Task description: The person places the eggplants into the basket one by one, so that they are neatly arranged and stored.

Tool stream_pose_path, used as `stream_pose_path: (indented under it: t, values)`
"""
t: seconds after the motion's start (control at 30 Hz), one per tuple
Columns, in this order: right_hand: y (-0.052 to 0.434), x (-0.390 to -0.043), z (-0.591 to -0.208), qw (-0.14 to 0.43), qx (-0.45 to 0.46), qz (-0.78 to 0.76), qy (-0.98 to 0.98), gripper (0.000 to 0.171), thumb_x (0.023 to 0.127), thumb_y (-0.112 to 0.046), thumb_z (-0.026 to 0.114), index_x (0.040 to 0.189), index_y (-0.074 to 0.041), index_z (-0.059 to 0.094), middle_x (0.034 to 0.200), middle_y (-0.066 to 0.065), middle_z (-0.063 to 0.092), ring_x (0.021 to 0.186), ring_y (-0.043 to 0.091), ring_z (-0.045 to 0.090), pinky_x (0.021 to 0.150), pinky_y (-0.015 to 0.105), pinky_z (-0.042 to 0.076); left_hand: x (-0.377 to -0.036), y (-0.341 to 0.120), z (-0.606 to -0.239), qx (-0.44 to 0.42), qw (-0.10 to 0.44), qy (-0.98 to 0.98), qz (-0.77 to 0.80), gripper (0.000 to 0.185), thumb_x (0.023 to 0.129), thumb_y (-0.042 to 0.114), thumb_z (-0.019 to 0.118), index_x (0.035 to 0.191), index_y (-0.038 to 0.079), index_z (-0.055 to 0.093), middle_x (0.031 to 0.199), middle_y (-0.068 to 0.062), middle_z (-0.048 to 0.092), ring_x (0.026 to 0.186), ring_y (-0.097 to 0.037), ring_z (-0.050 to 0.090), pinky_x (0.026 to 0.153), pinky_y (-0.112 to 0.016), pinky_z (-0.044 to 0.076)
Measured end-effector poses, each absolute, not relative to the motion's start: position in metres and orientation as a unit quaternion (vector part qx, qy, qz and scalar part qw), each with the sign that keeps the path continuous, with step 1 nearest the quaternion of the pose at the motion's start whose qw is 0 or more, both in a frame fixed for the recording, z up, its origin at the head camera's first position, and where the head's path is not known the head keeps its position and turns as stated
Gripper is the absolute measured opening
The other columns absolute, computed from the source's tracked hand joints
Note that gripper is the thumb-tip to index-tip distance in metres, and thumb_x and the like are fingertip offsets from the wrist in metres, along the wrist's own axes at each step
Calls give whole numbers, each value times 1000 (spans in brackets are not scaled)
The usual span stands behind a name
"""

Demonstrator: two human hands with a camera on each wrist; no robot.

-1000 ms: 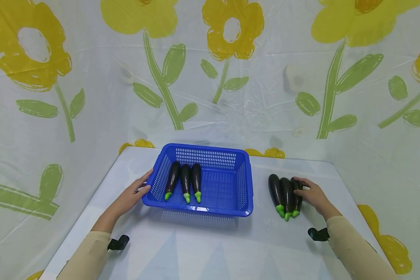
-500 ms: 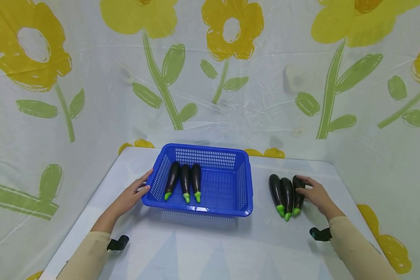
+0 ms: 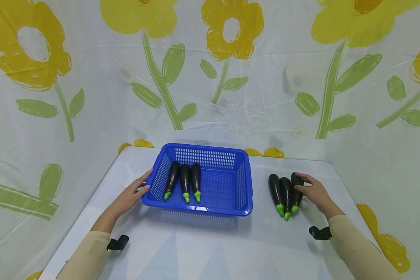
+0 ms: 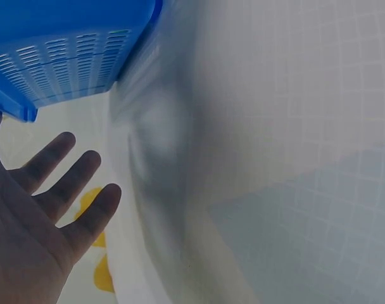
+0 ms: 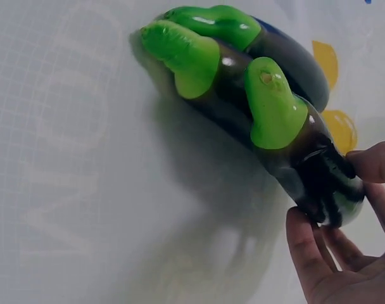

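Observation:
A blue perforated basket (image 3: 231, 182) stands mid-table with three dark eggplants (image 3: 185, 179) lying side by side in its left half, green caps toward me. My left hand (image 3: 142, 186) rests with straight fingers against the basket's left wall (image 4: 59, 54); its palm (image 4: 34, 221) is spread in the left wrist view. To the right of the basket, three more eggplants (image 3: 280, 190) lie together on the table. My right hand (image 3: 301, 186) grips the far dark end of the rightmost eggplant (image 5: 300, 152), with the thumb above and the fingers (image 5: 309, 250) below.
The white table (image 3: 203, 245) ends close behind the basket and just right of my right hand. A flower-printed sheet (image 3: 231, 97) hangs behind and on both sides. Black wrist-strap clips (image 3: 118, 243) sit at both forearms.
My right hand slid toward the far end of the rightmost eggplant and closed round it; that eggplant shifted slightly away from me. Left hand and basket stayed put.

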State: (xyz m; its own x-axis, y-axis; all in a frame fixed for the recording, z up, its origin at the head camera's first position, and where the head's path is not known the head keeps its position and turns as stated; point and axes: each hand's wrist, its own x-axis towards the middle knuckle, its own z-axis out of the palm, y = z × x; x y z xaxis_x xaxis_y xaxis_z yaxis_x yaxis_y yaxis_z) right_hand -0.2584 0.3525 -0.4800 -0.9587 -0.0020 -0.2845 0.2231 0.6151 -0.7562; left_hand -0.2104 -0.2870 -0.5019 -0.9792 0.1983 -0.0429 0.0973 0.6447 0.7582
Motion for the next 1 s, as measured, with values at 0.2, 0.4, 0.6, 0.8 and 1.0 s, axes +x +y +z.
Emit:
stream_pose_path:
  t: [0.2, 0.4, 0.6, 0.8, 1.0]
  values:
    - [346, -260, -475, 127, 63, -436, 889, 67, 103, -21, 55, 161, -7, 25, 161, 36, 16, 138, 55, 36, 110, 64, 38, -211, -288, -502, 84, 60, 904, 416, 66, 108, 43, 44, 165, 27, 16, 165, -26, 21, 141, -55, 33, 102, -73, 39]
    - [338, -262, -470, 125, 61, -442, 886, 67, 103, -22, 56, 161, -8, 26, 161, 35, 16, 139, 56, 34, 110, 65, 36, -211, -289, -504, 85, 56, 904, 415, 65, 107, 43, 44, 165, 28, 17, 165, -26, 21, 140, -55, 34, 101, -73, 40]
    - [333, -265, -467, 124, 53, -443, 886, 67, 102, -22, 58, 160, -8, 28, 161, 35, 17, 141, 57, 30, 111, 65, 36, -211, -288, -505, 85, 54, 906, 410, 65, 107, 44, 44, 165, 27, 17, 164, -26, 22, 140, -54, 35, 101, -74, 40]
    - [327, -265, -466, 124, 48, -446, 885, 66, 102, -21, 58, 160, -9, 29, 162, 33, 19, 141, 55, 30, 111, 64, 37, -212, -289, -505, 86, 54, 907, 408, 65, 107, 44, 44, 165, 27, 17, 164, -26, 22, 140, -54, 35, 101, -74, 40]
    - [317, -264, -461, 123, 40, -444, 887, 65, 102, -22, 59, 160, -9, 31, 161, 32, 22, 141, 53, 33, 110, 63, 39, -213, -290, -506, 91, 50, 905, 414, 64, 108, 41, 44, 165, 24, 18, 164, -26, 23, 140, -54, 36, 106, -74, 34]
